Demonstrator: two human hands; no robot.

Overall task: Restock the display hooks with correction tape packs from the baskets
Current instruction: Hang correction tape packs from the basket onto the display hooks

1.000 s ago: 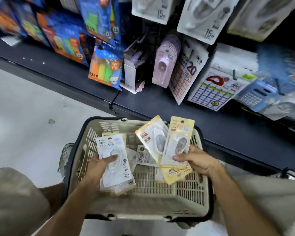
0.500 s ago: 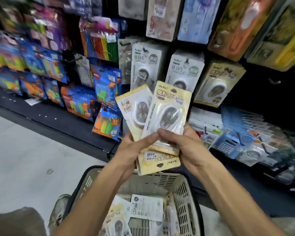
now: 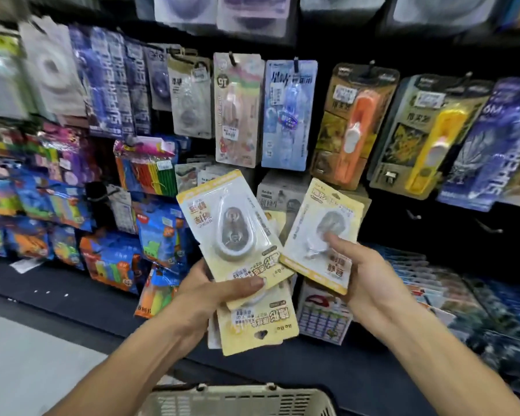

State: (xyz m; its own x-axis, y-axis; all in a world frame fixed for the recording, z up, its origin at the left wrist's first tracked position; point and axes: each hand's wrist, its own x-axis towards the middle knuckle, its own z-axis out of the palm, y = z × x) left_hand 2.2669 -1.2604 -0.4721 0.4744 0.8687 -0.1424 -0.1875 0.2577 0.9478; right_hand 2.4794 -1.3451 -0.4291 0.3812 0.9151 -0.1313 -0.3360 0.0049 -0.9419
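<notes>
Nearest, only the far rim of the cream plastic basket [image 3: 237, 399] shows at the bottom edge, so its contents are cut off from view. Above it the left hand [image 3: 213, 292] grips a fan of yellow correction tape packs [image 3: 231, 229], thumb across the front one; a second pack hangs upside down beneath it, and how many more lie behind cannot be told. Just to the right, the right hand [image 3: 370, 271] pinches a single yellow pack [image 3: 321, 235], thumb pressed on its clear blister (the print is too blurred to read). Farther back, the display hooks [image 3: 294, 66] carry hanging stationery cards, most of them smeared by blur. On the dark shelf [image 3: 57, 289] at lower left stand blue packets [image 3: 159, 232], partly hidden by the hands.
</notes>
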